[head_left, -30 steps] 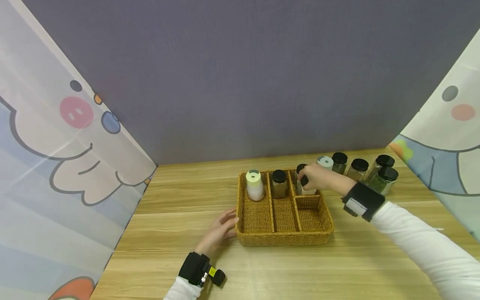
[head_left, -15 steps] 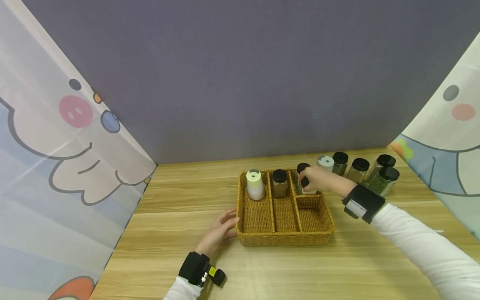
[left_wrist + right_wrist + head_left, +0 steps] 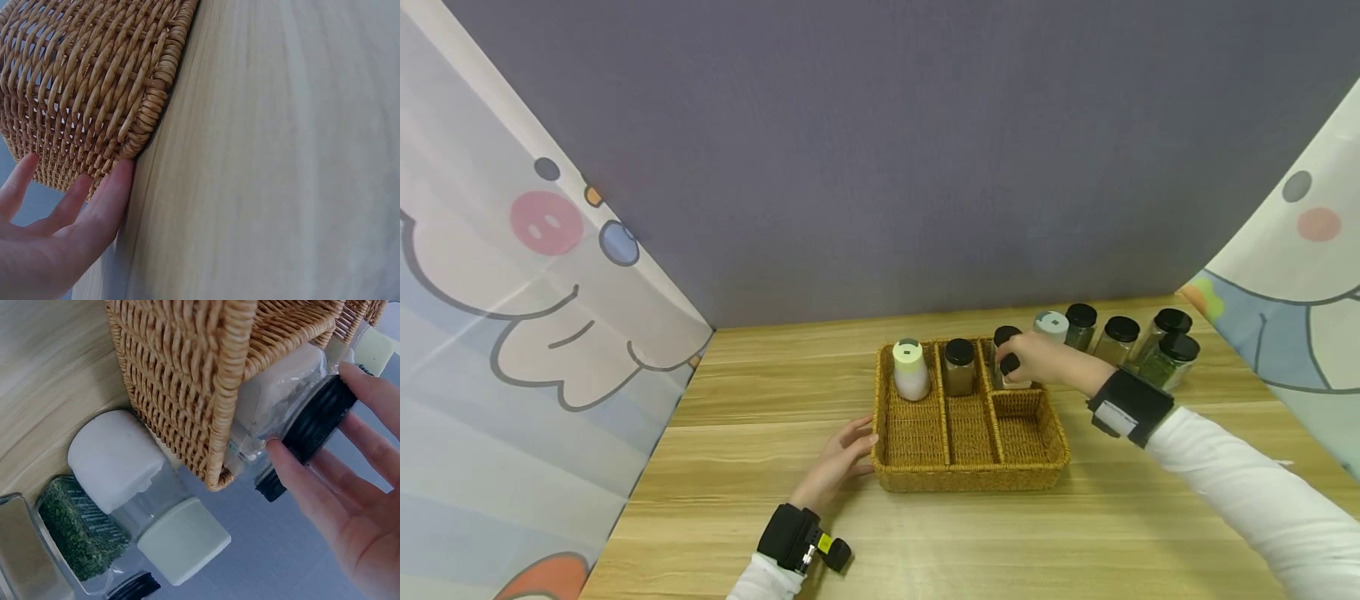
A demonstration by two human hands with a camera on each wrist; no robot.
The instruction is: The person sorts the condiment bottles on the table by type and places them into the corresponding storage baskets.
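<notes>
A wicker basket (image 3: 970, 478) with several compartments stands on the table. My left hand (image 3: 837, 463) rests at its left wall; in the left wrist view, the fingers (image 3: 115, 194) are extended against the weave. At the back right compartment my right hand (image 3: 1037, 358) grips a spice jar (image 3: 281, 394) with pale contents, fingers and thumb around its black lid (image 3: 322, 415). Another black-lidded jar (image 3: 1004, 335) stands just behind it in that compartment, partly hidden. A pale-green-capped bottle (image 3: 911, 373) occupies the left compartment. The middle one holds a jar of brown powder (image 3: 958, 371).
Right of the basket stand a white-capped bottle (image 3: 1051, 325) and several black-lidded jars, among them one with green herbs (image 3: 1168, 360). A grey panel (image 3: 895, 167) rises behind the wooden table (image 3: 760, 392), with cartoon-printed sheets (image 3: 482, 350) at both sides.
</notes>
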